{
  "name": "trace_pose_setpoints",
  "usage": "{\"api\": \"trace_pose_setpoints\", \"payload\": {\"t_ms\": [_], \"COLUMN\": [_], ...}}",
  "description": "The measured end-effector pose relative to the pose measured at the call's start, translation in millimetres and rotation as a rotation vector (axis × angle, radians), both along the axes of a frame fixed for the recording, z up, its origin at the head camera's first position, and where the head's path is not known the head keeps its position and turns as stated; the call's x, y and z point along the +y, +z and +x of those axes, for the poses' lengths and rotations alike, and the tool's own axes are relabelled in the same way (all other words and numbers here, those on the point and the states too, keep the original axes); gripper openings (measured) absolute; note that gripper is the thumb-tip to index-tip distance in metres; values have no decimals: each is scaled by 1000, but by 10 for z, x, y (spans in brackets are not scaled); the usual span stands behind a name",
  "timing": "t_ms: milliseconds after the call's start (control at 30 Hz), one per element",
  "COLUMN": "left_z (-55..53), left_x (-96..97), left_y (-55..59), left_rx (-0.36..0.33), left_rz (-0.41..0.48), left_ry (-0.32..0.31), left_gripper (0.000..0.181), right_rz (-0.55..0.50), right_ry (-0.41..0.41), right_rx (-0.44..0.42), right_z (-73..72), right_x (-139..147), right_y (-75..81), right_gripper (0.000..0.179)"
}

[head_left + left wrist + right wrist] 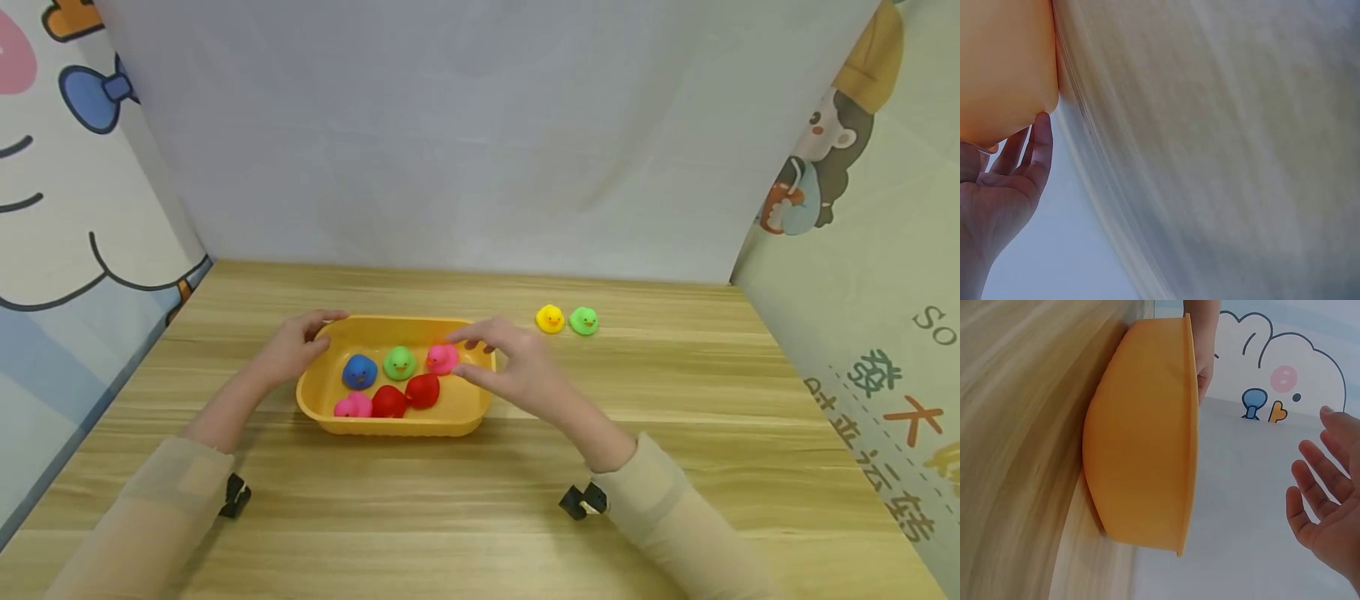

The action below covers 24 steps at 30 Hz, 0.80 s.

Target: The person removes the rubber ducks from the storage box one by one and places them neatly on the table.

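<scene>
A yellow-orange plastic basin (405, 427) sits on the wooden table with several rubber ducks inside. Among them are a blue duck (360, 372), a green duck (400, 363), a pink duck (442, 359), another pink duck (353, 406) and two red ducks (423, 391). My left hand (294, 346) holds the basin's left end, thumb at the rim; its fingers touch the outer wall in the left wrist view. Over the basin's right end hovers my right hand (517, 367), thumb and fingers spread apart with nothing between them. In the right wrist view, that hand (1335, 494) is apart from the basin wall.
Behind and right of the basin, a yellow duck (550, 318) and a green duck (583, 321) stand side by side on the table (675, 383). A pale cloth (450, 150) hangs along the back edge; printed panels flank both sides. Small black pieces (583, 502) show by each forearm.
</scene>
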State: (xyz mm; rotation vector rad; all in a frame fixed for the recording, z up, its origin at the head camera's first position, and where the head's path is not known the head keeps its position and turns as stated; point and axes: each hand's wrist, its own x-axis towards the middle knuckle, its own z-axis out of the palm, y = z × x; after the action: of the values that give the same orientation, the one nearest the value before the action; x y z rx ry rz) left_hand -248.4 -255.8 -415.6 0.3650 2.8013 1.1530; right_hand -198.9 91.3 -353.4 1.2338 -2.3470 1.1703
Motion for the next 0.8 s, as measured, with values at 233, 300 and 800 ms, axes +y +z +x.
{"api": "trace_pose_setpoints", "payload": {"t_ms": [233, 300, 800], "left_z": [12, 11, 9], "left_x": [10, 10, -5], "left_y": [12, 9, 11], "left_rx": [1, 4, -16], "left_rz": [-1, -7, 17], "left_ry": [4, -2, -1], "left_gripper": [42, 42, 43], "right_rz": [28, 46, 181], "right_ry": [14, 15, 12], "right_rx": [-53, -68, -166], "right_z": [-35, -47, -111], "right_x": [-111, -141, -335], "right_y": [-109, -145, -324], "right_gripper": [31, 31, 31]}}
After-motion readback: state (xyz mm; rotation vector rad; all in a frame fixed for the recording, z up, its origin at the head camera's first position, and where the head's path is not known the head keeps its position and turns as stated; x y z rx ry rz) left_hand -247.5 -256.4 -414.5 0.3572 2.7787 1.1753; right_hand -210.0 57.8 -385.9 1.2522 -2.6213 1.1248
